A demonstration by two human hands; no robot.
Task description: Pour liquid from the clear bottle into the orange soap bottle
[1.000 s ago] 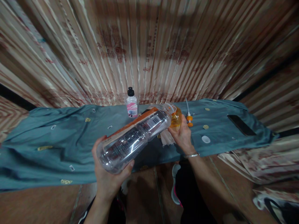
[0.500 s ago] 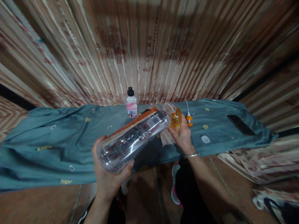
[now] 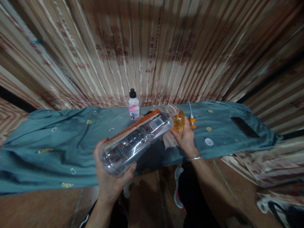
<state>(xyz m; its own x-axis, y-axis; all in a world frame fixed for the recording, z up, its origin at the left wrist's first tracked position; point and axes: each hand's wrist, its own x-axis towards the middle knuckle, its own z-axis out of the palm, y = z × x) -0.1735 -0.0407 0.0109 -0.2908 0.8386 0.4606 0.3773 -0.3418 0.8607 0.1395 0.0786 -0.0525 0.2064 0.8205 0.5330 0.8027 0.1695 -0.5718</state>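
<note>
My left hand [image 3: 111, 177] is closed round the base of a large clear plastic bottle [image 3: 140, 139] with an orange and black label. The bottle is tilted, its neck end up and to the right. My right hand [image 3: 185, 137] grips a smaller bottle of amber liquid [image 3: 178, 122], right by the large bottle's neck. The large bottle's neck hides how the two mouths meet. A pump head [image 3: 192, 120] with an orange collar and a pale tube lies just beyond my right hand. Below the smaller bottle is a pale fringed cloth [image 3: 170, 141].
A clear bottle with a black cap and pink label [image 3: 134, 107] stands at the back of the table with a teal cloth [image 3: 83, 136]. A white round cap [image 3: 209, 142] and a dark phone [image 3: 245, 127] lie on the right. Behind hangs a patterned curtain [image 3: 152, 47].
</note>
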